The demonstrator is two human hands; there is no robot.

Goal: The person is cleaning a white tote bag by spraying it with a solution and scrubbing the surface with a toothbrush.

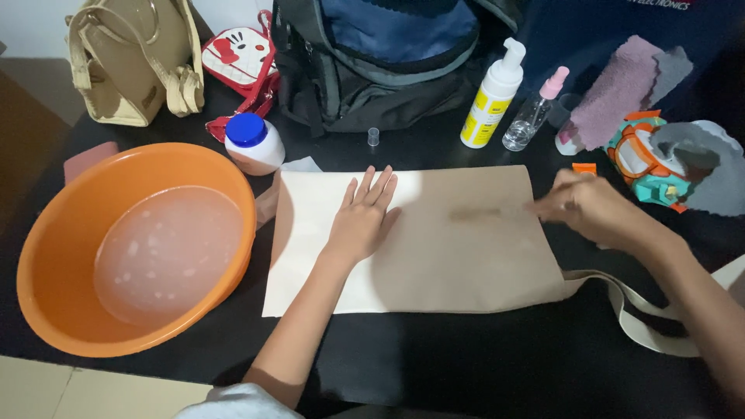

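A beige cloth tote bag (458, 256) lies flat on the black table (466, 357), its straps (644, 310) trailing off to the right. My left hand (363, 217) rests palm down on the bag's left half with fingers spread. At the bag's right edge my right hand (590, 208) is blurred and curled, with something small possibly in its fingers; I cannot make it out. A faint darker streak (481, 211) marks the cloth just left of that hand.
An orange basin (46, 256) of soapy water stands at the left. Behind the bag are a blue-capped white jar (252, 143), a foam pump bottle (493, 97), a small spray bottle (534, 112), a clear cap (373, 136), cloths, a backpack (372, 54) and handbags.
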